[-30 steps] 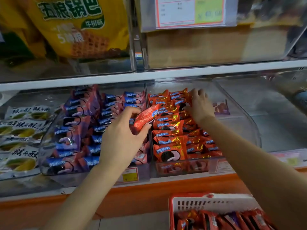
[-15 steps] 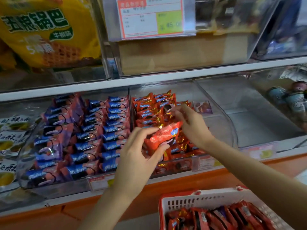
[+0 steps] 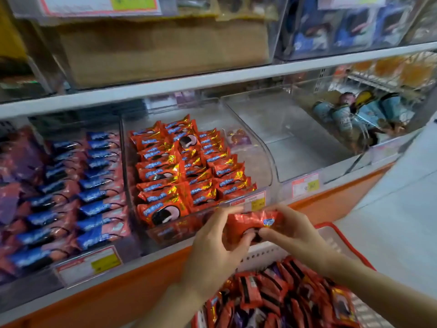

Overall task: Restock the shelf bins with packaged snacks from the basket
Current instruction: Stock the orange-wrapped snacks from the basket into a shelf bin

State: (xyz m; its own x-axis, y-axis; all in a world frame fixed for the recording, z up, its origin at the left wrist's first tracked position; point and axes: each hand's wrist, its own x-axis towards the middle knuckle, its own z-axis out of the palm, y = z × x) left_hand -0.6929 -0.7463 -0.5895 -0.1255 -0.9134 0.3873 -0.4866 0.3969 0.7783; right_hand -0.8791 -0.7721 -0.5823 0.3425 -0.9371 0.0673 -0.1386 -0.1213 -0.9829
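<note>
So the left hand (image 3: 212,245) and right hand (image 3: 293,235) both pinch one red snack packet (image 3: 250,222) by its ends, long axis running left-right, over the basket (image 3: 347,242). The red-pack bin (image 3: 259,157) sits just beyond, slightly left, so the left hand's nearer.

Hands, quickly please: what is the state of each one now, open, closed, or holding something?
Left hand: grips the left end of the red snack packet.
Right hand: pinches the right end of the same packet.

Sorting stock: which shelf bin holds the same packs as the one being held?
The middle bin, full of red-and-gold packs like the held pack; the left bin holds blue-and-pink ones.
</note>
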